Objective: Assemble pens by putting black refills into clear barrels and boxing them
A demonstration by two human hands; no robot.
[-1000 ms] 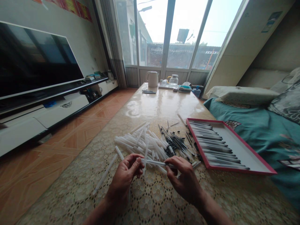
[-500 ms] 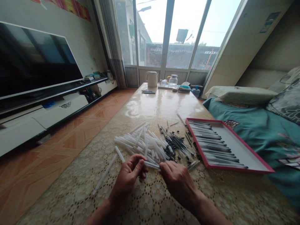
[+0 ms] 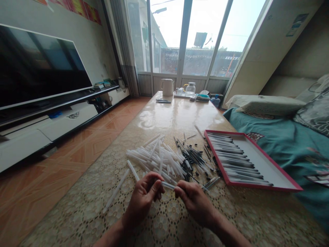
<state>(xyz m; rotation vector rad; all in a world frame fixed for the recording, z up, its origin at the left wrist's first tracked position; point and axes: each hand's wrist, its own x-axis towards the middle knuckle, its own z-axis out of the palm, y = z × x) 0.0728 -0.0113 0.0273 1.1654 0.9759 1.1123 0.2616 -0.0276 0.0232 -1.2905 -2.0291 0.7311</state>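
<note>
One pen barrel (image 3: 168, 185); two hands (image 3: 144, 198)

Both ends of the clear tube (image 3: 168, 185) vanish inside the grip of the left hand (image 3: 144, 199) and right hand (image 3: 194, 200). The 2 forearms are cut by the bottom edge. Items at the counter's (image 3: 177, 113) far edge are too small to identify.

A large dark television (image 3: 38, 68) stands on a low white cabinet (image 3: 51, 128) at the left wall, above an orange tiled floor (image 3: 77, 154). Bright daylight enters through tall windows (image 3: 185, 37) at the far end. A teal bed (image 3: 288, 147) with pillows (image 3: 267, 104) is on the right.
</note>
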